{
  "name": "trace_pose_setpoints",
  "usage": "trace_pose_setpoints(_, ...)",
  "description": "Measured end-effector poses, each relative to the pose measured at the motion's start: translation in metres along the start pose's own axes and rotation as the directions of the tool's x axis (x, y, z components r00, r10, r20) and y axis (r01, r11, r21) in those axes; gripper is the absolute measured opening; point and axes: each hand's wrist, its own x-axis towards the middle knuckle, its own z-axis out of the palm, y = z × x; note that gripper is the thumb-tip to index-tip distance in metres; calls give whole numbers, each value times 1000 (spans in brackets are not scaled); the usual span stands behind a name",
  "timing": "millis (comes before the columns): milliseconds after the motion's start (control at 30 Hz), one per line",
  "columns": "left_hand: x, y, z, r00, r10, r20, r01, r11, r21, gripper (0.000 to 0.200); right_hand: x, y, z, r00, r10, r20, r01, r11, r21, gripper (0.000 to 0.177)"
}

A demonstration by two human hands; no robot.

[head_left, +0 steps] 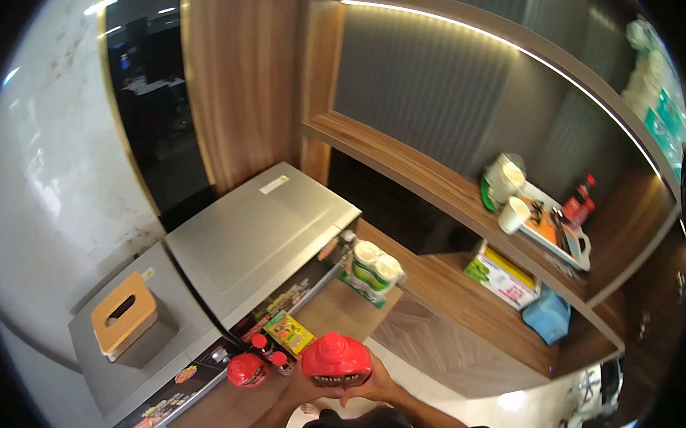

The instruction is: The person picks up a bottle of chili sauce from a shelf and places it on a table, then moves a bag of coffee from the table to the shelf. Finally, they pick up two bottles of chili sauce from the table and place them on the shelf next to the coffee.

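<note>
A large red sauce bottle point(335, 355), with partly readable lettering on its front, is held upright close to my body. My left hand point(298, 387) wraps its left side, and my right hand point(376, 382) grips the right side; the fingers meet near the bottom of the label. Just left of my left hand, another red bottle point(246, 370) stands on a wooden surface. Beside it are two small dark bottles with red caps point(279, 360). A yellow packet point(288, 333) lies behind them, next to the metal appliance front.
Two steel-topped appliances point(260, 233) stand at left, one carrying a tissue box point(124, 315). Wrapped paper rolls point(376, 268) sit behind the bottle. On the right shelf are cups point(514, 215), a tray point(582, 253) and a red-labelled bottle point(579, 201); below, a carton point(503, 277) and blue bag point(547, 314).
</note>
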Motion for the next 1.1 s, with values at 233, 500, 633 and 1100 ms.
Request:
trace_pose_setpoints(233,18,23,56,993,4,119,12,991,-137,85,-44,-30,-17,978,-107,-178,72,979,-192,99)
trace_pose_setpoints(500,17,15,155,933,172,315,-109,972,-208,62,-146,-51,-60,918,-112,-381,47,983,-175,94)
trace_pose_setpoints(633,8,22,210,904,120,410,-34,977,-211,63,-199,-63,-73,848,-254,-464,108,942,-319,92)
trace_pose_setpoints(1100,-40,5,375,732,122,670,69,966,-250,50,-374,-93,-113,713,-215,-667,40,963,-267,95)
